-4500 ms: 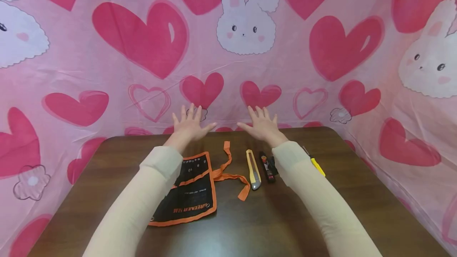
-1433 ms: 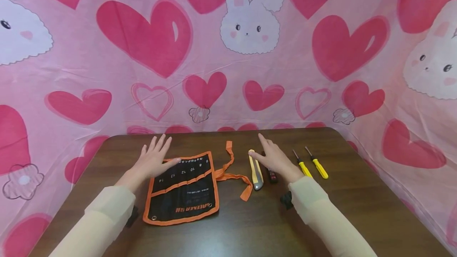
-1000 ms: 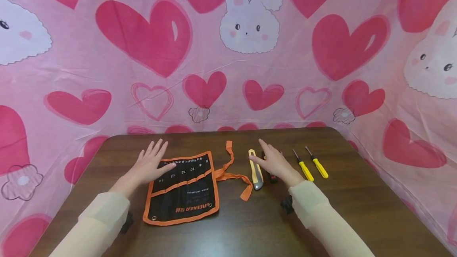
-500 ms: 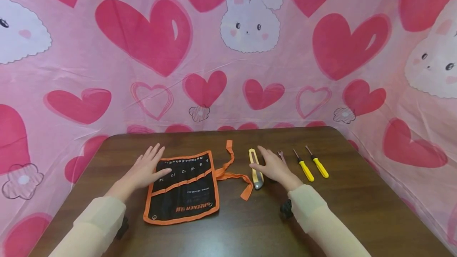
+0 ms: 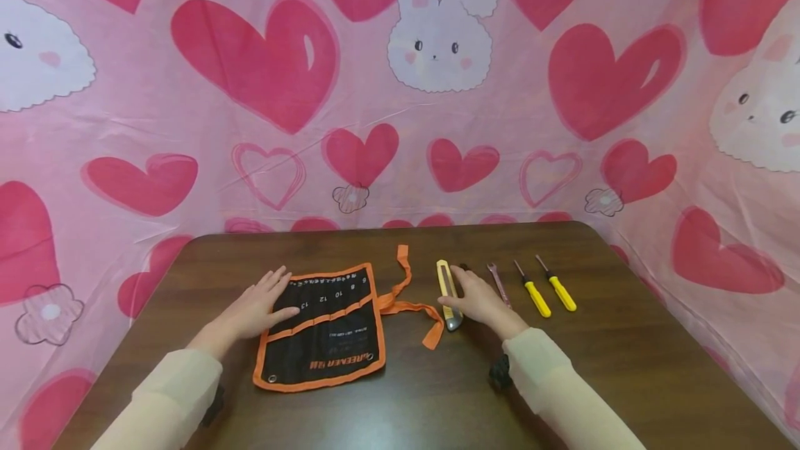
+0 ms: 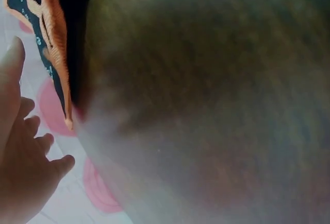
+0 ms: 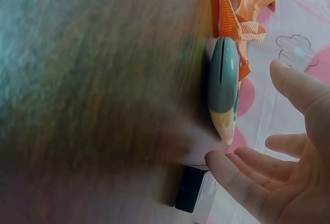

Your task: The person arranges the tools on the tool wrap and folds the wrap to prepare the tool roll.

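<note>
My left hand [image 5: 253, 307] is over the left edge of a black tool pouch [image 5: 328, 342] with orange trim and numbered pockets, its fingers spread. In the left wrist view, that hand shows beside the pouch's orange edge [image 6: 56, 64]. My right hand [image 5: 478, 301] hovers at the right side of a yellow utility knife [image 5: 446, 287], thumb overlapping the knife in the head view. Nothing is gripped in it. From the right wrist, the knife's grey end [image 7: 223, 80] and a dark block-shaped thing [image 7: 191, 188] lie near the fingertips; the hand mostly hides that dark thing from the head.
A metal wrench [image 5: 498, 285] lies just right of the right hand. Two yellow-handled screwdrivers [image 5: 536, 299] lie farther right, side by side. Orange ties [image 5: 409, 309] trail from the pouch toward the knife. A pink heart-print cloth [image 5: 375, 103] hangs behind the brown table [image 5: 412, 408].
Both hands came down from above the table's back edge, spreading apart to the pouch and the knife. As the right hand lowered, the wrench came into view and the dark thing became mostly covered.
</note>
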Demonstrator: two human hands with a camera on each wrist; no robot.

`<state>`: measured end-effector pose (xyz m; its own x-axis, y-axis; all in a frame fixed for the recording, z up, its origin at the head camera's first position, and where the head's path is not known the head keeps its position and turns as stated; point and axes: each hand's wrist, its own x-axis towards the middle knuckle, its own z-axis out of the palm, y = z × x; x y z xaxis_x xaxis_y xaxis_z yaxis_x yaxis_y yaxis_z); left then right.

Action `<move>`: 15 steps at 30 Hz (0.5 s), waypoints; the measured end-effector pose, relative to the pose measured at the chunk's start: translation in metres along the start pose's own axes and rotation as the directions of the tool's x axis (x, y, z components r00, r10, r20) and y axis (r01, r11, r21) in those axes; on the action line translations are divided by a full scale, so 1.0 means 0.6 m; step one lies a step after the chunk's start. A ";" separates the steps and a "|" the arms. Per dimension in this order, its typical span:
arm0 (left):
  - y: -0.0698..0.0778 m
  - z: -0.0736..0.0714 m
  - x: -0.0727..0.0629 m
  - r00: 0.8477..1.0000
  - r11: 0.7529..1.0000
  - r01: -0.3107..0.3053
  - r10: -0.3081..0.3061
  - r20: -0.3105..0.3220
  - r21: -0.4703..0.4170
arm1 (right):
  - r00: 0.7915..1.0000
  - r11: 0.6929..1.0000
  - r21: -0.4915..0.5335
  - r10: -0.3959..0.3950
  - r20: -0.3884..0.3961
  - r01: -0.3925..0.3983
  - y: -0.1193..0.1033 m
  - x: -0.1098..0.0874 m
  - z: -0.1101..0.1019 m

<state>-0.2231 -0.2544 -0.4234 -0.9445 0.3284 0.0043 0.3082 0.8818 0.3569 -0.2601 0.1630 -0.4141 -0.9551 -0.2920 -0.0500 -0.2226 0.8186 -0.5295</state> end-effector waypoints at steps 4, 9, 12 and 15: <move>-0.002 0.006 0.001 1.000 1.000 0.003 -0.003 0.028 0.008 | 1.000 1.000 0.008 0.011 -0.002 -0.011 -0.003 0.000 0.003; -0.008 0.013 0.003 0.998 1.000 0.011 -0.012 0.054 0.009 | 1.000 1.000 0.009 0.020 -0.001 -0.020 -0.009 0.002 0.007; -0.010 0.016 0.002 0.998 1.000 0.013 -0.013 0.065 0.004 | 1.000 1.000 -0.001 0.025 0.002 -0.025 -0.011 0.003 0.010; -0.010 0.017 0.001 0.997 1.000 0.020 -0.020 0.076 0.000 | 0.999 0.999 -0.010 0.040 0.006 -0.040 -0.012 0.002 0.011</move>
<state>-0.2246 -0.2559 -0.4350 -0.9393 0.3351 -0.0739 0.2889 0.8884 0.3569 -0.2586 0.1536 -0.4162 -0.9621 -0.2618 -0.0766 -0.1859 0.8346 -0.5185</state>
